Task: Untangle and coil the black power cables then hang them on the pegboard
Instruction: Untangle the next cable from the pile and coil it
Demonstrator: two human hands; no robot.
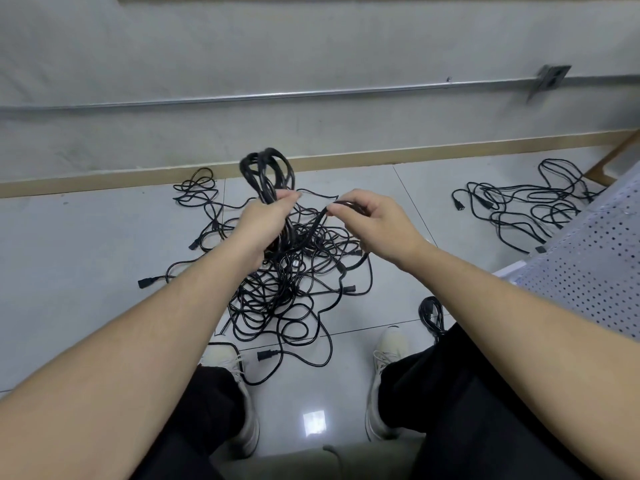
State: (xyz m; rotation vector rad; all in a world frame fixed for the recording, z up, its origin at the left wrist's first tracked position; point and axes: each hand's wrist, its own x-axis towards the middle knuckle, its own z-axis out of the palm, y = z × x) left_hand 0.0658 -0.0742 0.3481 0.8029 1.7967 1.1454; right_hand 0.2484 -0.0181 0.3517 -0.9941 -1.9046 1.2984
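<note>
My left hand (pixel 265 220) grips a coil of black power cable (pixel 266 171) whose loops stand up above the fist. My right hand (pixel 372 221) pinches a strand of the same black cable (pixel 320 220) just to the right of the coil; the strand runs down toward the coil. Below both hands a large tangle of black cables (pixel 284 292) lies on the pale tiled floor, with several plugs sticking out around it. A white pegboard (pixel 585 271) lies slanted at the right edge.
A second loose pile of black cables (pixel 519 206) lies on the floor at the far right. A small cable bundle (pixel 431 315) sits beside my right knee. My two white shoes (pixel 388 358) stand on the tiles. A grey wall with a metal conduit (pixel 311 93) runs behind.
</note>
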